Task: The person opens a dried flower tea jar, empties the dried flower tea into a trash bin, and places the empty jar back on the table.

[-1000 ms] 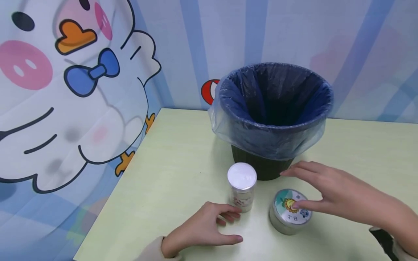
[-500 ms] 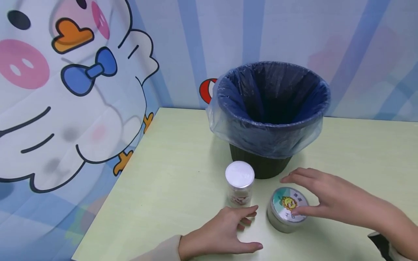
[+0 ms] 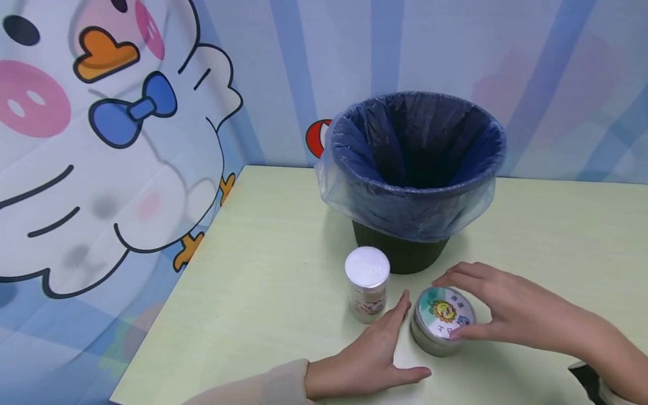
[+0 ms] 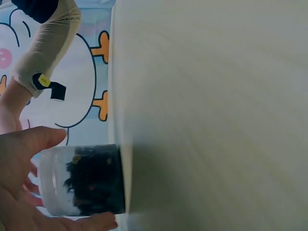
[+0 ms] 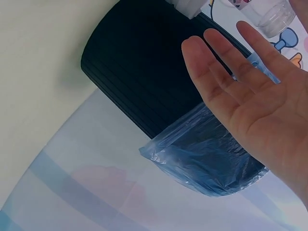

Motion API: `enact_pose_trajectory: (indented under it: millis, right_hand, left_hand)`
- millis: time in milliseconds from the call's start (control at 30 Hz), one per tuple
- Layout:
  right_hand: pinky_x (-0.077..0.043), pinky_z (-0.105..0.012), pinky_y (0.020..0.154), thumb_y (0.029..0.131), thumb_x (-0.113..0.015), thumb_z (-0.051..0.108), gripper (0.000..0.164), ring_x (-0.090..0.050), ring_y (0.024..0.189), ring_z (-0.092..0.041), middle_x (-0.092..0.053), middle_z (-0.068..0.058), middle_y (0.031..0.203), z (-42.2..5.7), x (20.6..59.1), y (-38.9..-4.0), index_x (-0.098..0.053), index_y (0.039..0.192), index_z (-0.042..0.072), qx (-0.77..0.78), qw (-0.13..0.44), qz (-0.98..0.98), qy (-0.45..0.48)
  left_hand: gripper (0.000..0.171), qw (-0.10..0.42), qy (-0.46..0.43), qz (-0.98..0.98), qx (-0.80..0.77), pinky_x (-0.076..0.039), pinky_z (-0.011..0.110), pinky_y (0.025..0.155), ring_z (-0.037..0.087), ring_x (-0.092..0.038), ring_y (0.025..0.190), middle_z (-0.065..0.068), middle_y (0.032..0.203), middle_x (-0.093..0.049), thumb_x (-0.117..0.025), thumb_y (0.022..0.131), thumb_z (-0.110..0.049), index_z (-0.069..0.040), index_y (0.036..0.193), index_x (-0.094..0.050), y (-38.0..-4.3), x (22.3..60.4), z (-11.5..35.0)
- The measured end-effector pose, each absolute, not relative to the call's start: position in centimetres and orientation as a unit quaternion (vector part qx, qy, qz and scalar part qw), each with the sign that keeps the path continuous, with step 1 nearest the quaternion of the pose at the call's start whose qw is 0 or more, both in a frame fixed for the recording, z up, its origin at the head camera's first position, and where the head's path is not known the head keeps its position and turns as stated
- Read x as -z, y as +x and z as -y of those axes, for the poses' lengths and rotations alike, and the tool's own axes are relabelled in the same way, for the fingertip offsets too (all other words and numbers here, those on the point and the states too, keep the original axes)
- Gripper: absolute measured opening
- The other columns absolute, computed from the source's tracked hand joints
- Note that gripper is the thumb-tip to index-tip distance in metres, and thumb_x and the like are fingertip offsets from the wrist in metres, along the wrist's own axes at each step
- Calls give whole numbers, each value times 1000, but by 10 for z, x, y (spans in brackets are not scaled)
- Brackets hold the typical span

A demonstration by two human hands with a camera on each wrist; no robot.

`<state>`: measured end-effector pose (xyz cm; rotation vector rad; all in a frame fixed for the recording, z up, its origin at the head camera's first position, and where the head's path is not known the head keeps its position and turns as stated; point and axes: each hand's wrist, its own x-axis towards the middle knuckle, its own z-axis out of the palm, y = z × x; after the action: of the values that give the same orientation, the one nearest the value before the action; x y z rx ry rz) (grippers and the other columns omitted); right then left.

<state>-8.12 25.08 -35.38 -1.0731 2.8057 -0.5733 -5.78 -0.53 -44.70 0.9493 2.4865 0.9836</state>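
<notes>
A short round jar point(image 3: 442, 315) with a sunflower label on its lid stands between my two hands. Dark, leafy-looking contents show through its clear wall in the left wrist view. My left hand point(image 3: 372, 354) is close beside it, fingers extended along its left side and thumb stretched across the near side. From the right, my right hand point(image 3: 498, 306) reaches over it, thumb tip at the lid's edge and fingers beyond its far side. A taller clear jar point(image 3: 368, 301) with a white lid stands upright just beyond my left hand.
Behind the jars is a black bin point(image 3: 400, 250) lined with a blue plastic bag point(image 3: 415, 214). The pale yellow-green table point(image 3: 263, 270) ends at a printed cloth backdrop point(image 3: 263, 73) on the left and at the back.
My left hand has moved right, past the front of the tall jar to the short jar, and its fingers now point farther forward. My right hand stays over the short jar.
</notes>
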Motion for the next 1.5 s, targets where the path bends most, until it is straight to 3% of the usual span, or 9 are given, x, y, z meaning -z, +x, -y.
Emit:
enact_pose_trajectory:
  millis: [133, 367, 633, 867, 1133, 1500]
  right_hand:
    - [-56, -43, 86, 75, -74, 67, 70, -58, 109, -14, -59, 10, 122, -252, 357, -82, -63, 128, 24, 190, 37, -915, -355]
    - [-55, -46, 85, 75, -72, 69, 72, -58, 110, -18, -59, 7, 124, -256, 359, -84, -62, 130, 23, 199, 32, -910, -363]
    - [-55, -41, 88, 72, -85, 53, 71, -54, 111, -11, -56, 12, 125, -253, 361, -82, -60, 132, 23, 211, 20, -898, -386]
    - [-55, -41, 86, 70, -89, 46, 76, -53, 111, -16, -55, 7, 128, -251, 367, -82, -58, 135, 23, 214, 24, -892, -398]
    - [-54, -43, 86, 66, -92, 40, 79, -53, 113, -22, -53, 0, 130, -246, 375, -84, -58, 135, 20, 201, 31, -893, -402]
    - [-54, -36, 83, 64, -94, 32, 83, -52, 107, -15, -52, 5, 124, -243, 383, -86, -57, 137, 20, 205, 32, -883, -420]
  left_hand:
    - [106, 161, 306, -857, -382, -34, 32, 112, 13, -29, 144, 7, 161, -26, -73, 88, -50, -8, 160, -7, -61, 451, -1]
    - [104, 133, 291, -853, -412, -37, 27, 109, 11, -37, 139, 4, 155, -36, -80, 84, -43, -9, 158, -15, -64, 458, -12]
    - [106, 140, 279, -835, -454, -35, 30, 110, 7, -36, 137, -3, 154, -35, -86, 79, -38, -16, 157, -18, -70, 459, -22]
    - [103, 134, 274, -827, -472, -37, 27, 107, 4, -43, 127, -8, 144, -44, -89, 75, -32, -22, 154, -24, -76, 461, -31]
    - [100, 138, 269, -827, -475, -37, 25, 107, 4, -45, 126, -5, 140, -48, -91, 73, -28, -19, 151, -28, -78, 465, -34]
    - [92, 128, 270, -821, -487, -38, 23, 105, 2, -46, 124, -5, 137, -50, -91, 73, -26, -16, 145, -34, -80, 469, -37]
